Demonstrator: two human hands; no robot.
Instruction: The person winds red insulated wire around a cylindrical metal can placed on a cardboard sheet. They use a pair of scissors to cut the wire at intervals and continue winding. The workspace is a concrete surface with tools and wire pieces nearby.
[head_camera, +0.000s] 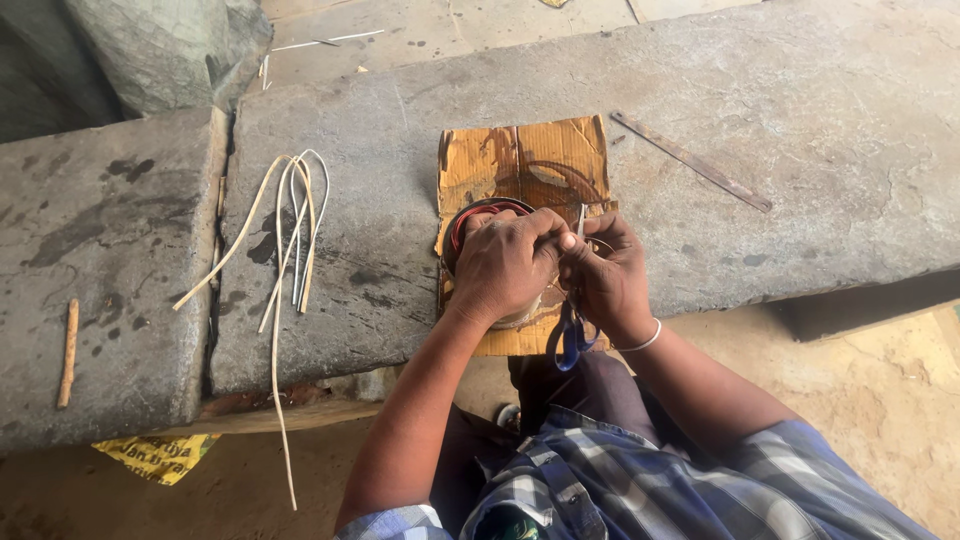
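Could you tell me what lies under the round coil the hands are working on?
A torn brown cardboard sheet lies under the coil, on the stone slab. The left hand and right hand hide the coil's middle and the cardboard beneath.

I see a bundle of pale thin strips (290, 225) lying on the grey stone tabletop (800, 110), well left of the work, some hanging over its front edge. A flat metal ruler (690, 160) lies at upper right, and a short brown stick (67, 352) rests at far left, with a yellow scrap (160, 455) on the sandy ground below.
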